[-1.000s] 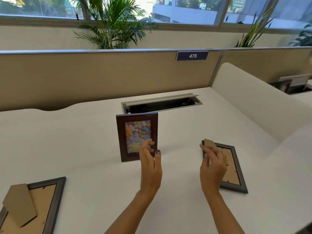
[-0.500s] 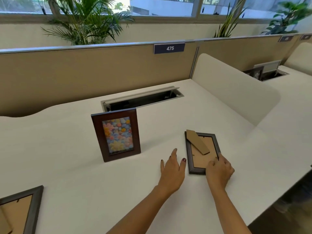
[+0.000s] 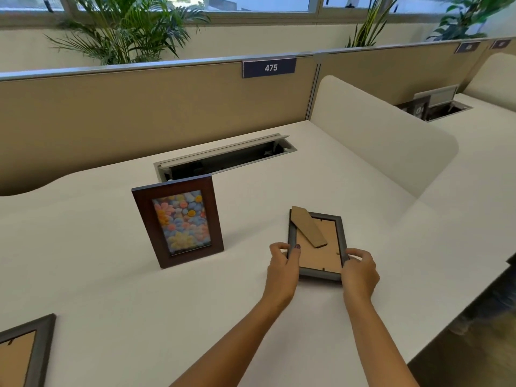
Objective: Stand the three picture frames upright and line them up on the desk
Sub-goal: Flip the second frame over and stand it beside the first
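A dark brown frame (image 3: pixel 178 222) with a flower picture stands upright mid-desk, leaning slightly back. To its right a grey frame (image 3: pixel 318 247) lies face down, its cardboard back and brown stand flap (image 3: pixel 307 227) showing. My left hand (image 3: pixel 283 265) grips that frame's left edge near the bottom. My right hand (image 3: pixel 360 270) grips its right edge. A third grey frame (image 3: pixel 30 350) lies face down at the bottom left corner, mostly cut off by the picture's edge.
The white desk (image 3: pixel 111 275) has an open cable tray (image 3: pixel 223 160) right behind the standing frame. A tan partition (image 3: pixel 139 115) closes the back and a cream divider (image 3: pixel 385 141) closes the right. The desk's front edge drops off at lower right.
My left hand left the standing frame and moved right to the lying grey frame. Both hands now grip that frame's side edges. The view has shifted right.
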